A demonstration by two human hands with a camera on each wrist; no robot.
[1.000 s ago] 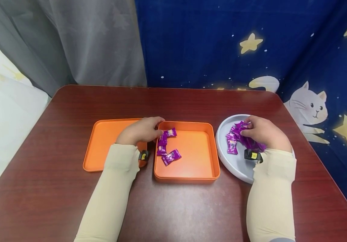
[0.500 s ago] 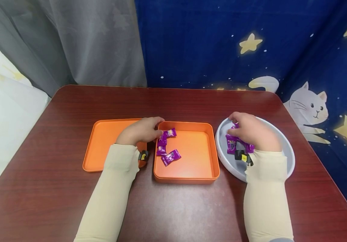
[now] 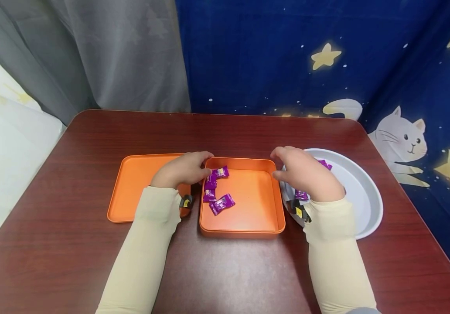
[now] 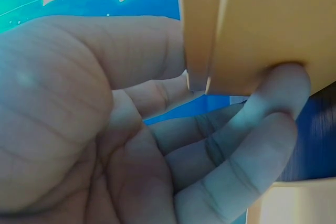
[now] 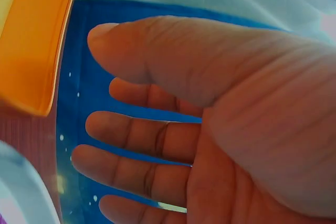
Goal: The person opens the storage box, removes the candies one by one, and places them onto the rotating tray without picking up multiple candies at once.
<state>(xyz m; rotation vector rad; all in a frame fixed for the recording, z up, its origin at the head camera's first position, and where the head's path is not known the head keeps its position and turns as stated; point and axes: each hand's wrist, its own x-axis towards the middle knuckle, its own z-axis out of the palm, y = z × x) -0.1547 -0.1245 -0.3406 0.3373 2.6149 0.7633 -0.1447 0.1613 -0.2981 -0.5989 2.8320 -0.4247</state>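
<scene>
An orange box (image 3: 248, 196) stands in the middle of the table, with several purple wrapped candies (image 3: 222, 203) along its left side. My left hand (image 3: 182, 170) grips the box's left wall near the far corner. In the left wrist view its thumb meets the rim and its fingertips press the outer wall. My right hand (image 3: 305, 172) is at the box's far right corner, over the near-left side of a pale round tray (image 3: 360, 196). The right wrist view shows that hand (image 5: 210, 114) holding nothing, fingers loosely extended and apart from the box. More candies (image 3: 301, 195) show partly behind it.
A flat orange lid (image 3: 134, 187) lies left of the box, partly under my left forearm. The dark red table (image 3: 225, 270) ends at the back before a grey curtain (image 3: 131, 56) and a blue starry curtain (image 3: 248, 56).
My right hand has moved left from the candies on the tray to the box's right edge, bringing no candy. The left hand and the box have stayed put.
</scene>
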